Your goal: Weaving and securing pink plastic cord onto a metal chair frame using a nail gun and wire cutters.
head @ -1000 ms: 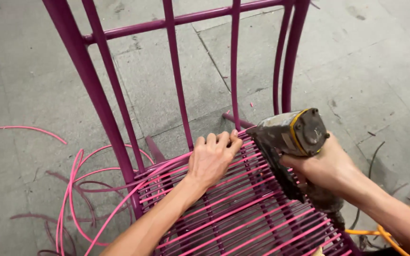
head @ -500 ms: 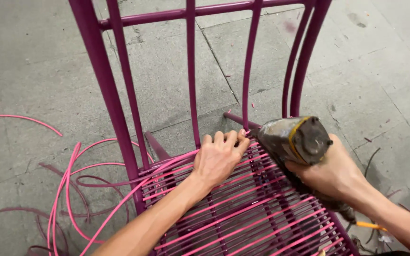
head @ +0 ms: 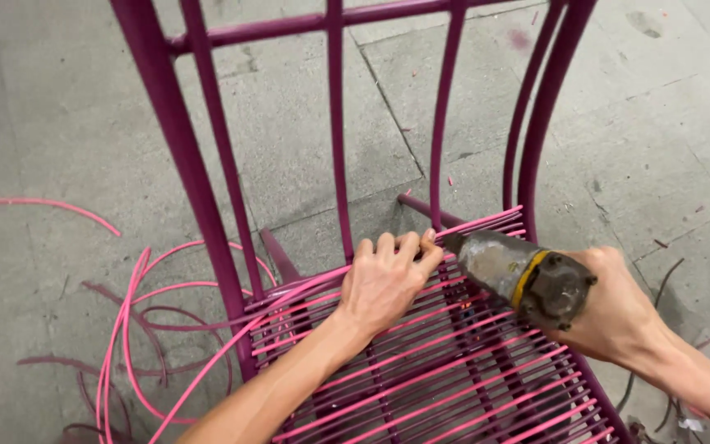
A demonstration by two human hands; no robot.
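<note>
1. Your left hand (head: 384, 284) lies flat on the rear of the woven seat of pink plastic cords (head: 454, 370), its fingers (head: 408, 247) curled together over the back cords, pinning them just where they meet the frame.
2. Your right hand (head: 614, 308) is clamped around the grey, barrel-shaped heat tool with a yellow band (head: 519, 275). Its long axis runs from your right palm up and left, and the nozzle tip sits just beside your left fingertips, nearly touching them.
3. The cords run across the seat, left to right, so the tool meets them at a slant.
4. The magenta metal chair frame (head: 199, 189) rises upright behind both hands, its bars close to your left knuckles.
5. Loose pink cord loops (head: 129, 329) trail on the concrete floor (head: 59, 123), well to your left.
6. No containers are in view.
</note>
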